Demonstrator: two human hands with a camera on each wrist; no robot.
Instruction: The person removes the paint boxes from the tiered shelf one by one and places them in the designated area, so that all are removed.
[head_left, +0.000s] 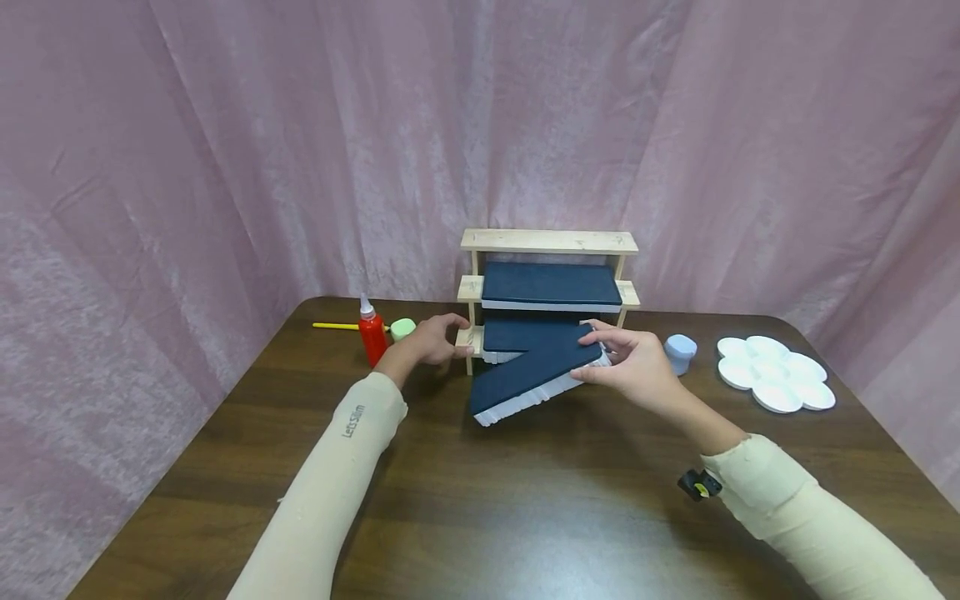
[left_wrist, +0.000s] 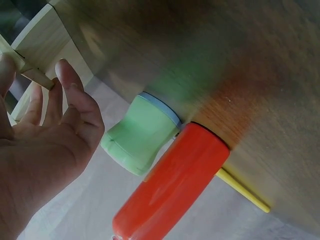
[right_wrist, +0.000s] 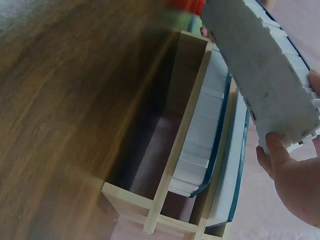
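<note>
Dark brown wood-grain table (head_left: 480, 500). Standing on it: pale wooden three-tier rack (head_left: 549, 242) at rear centre; red bottle (head_left: 371, 333), green jar (head_left: 402, 329) and yellow stick (head_left: 335, 326) to its left; pale blue jar (head_left: 680, 353) and white palette (head_left: 776, 372) to its right.

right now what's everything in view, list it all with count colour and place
wooden rack: 1, pale wood, back middle of table
dark blue boards: 3, two on rack shelves, one tilted in front
red bottle: 1, left of rack
green jar: 1, beside bottle
yellow stick: 1, behind bottle
pale blue jar: 1, right of rack
white palette: 1, far right
table: 1, dark brown
curtain: pink, behind
left hand: touches rack's left post
right hand: holds tilted board
</note>
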